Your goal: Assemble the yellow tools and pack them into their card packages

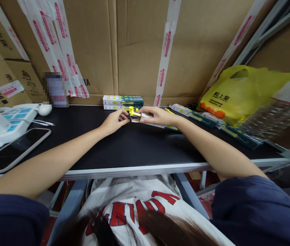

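Observation:
In the middle of the table, my right hand (157,115) grips a slim white-and-green printed box (155,125), its fingers bent over the top. At the box's left end, a yellow plastic tool (132,111) with a round knob and a thin shaft sticks out beside a pale flap (135,120). Just left of it is my left hand (115,121), fingers curved and thumb apart, seemingly holding nothing. Whether its thumb tip touches the flap, I cannot tell. The rest of the tool is hidden by the box and my right hand.
Similar boxes (123,101) are stacked behind my hands; several more (196,114) lie at right, near a yellow plastic bag (226,92) and a clear plastic container (275,118). At left are a power strip (19,124) and a phone (14,150). Cardboard (137,48) walls the back.

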